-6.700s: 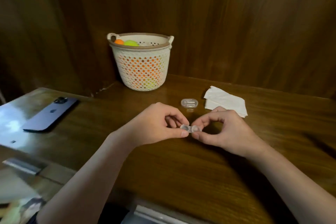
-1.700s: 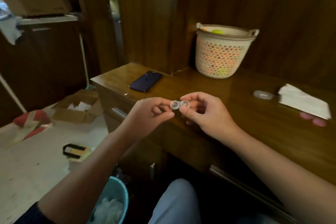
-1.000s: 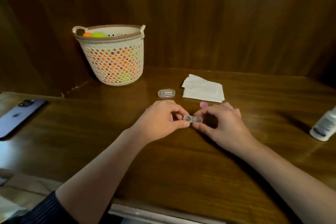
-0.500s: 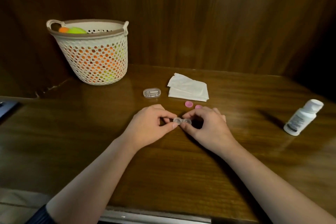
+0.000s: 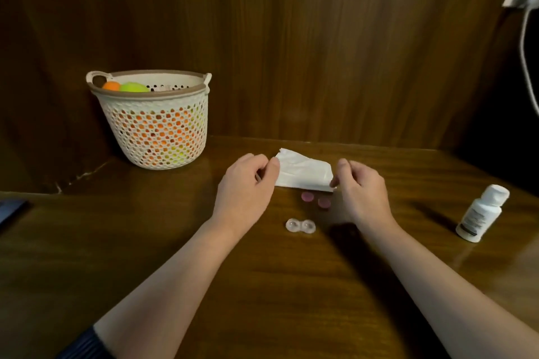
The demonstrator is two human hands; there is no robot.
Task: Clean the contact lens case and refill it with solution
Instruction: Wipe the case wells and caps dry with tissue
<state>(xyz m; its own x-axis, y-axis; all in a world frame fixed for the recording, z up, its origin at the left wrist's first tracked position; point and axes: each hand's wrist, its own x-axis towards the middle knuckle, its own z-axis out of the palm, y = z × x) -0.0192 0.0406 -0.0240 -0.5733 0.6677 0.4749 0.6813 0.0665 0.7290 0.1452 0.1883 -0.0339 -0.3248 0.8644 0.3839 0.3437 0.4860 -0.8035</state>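
One clear plastic contact lens case with two round wells lies on the brown wooden table, uncapped, between the two forearms. Two small pink round caps lie just beside it at 1 o'clock. One folded white tissue lies at 12 o'clock. The left hand and the right hand have loosely curled fingers at the tissue's two ends; whether they touch it, one cannot tell. One white solution bottle stands at 3 o'clock, one white perforated basket at 10 o'clock.

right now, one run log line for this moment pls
step: reaching for tissue | left hand: at tissue edge | right hand: at other edge | lens case: on table, caps off
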